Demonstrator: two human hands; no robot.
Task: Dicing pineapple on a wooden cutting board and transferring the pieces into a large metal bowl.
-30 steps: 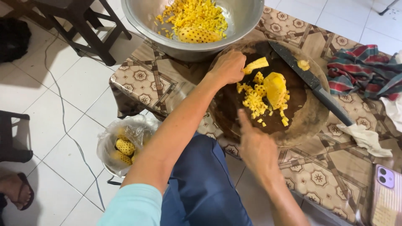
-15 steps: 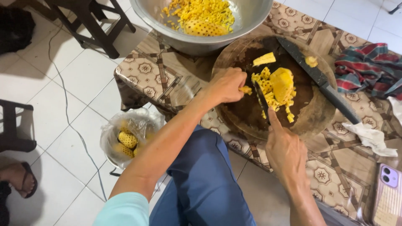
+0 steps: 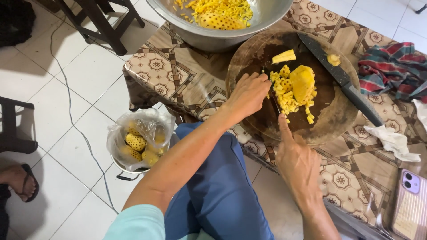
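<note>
On a round wooden board (image 3: 331, 122) lies a pile of diced pineapple (image 3: 284, 95) beside a larger yellow chunk (image 3: 303, 81). My left hand (image 3: 249, 94) rests at the pile's left edge, fingers curled, tips touching the pieces. My right hand (image 3: 297, 162) grips a small thin knife (image 3: 273, 101), index finger stretched along the blade, which points into the pile. A flat pineapple slice (image 3: 283, 56) and a small bit (image 3: 333, 59) lie further back on the board.
A large dark knife (image 3: 342, 80) lies across the board's right side. A metal bowl (image 3: 222, 39) of cut pineapple stands behind it. Right: plaid cloth (image 3: 391, 71), white tissue (image 3: 393, 142), phone (image 3: 409, 200). On the floor: a bag-lined bucket of peels (image 3: 138, 142), another person's sandalled foot (image 3: 20, 182).
My left hand came down from the slice at the back of the board to the pile's left edge. My right hand moved nearer the pile with the small knife.
</note>
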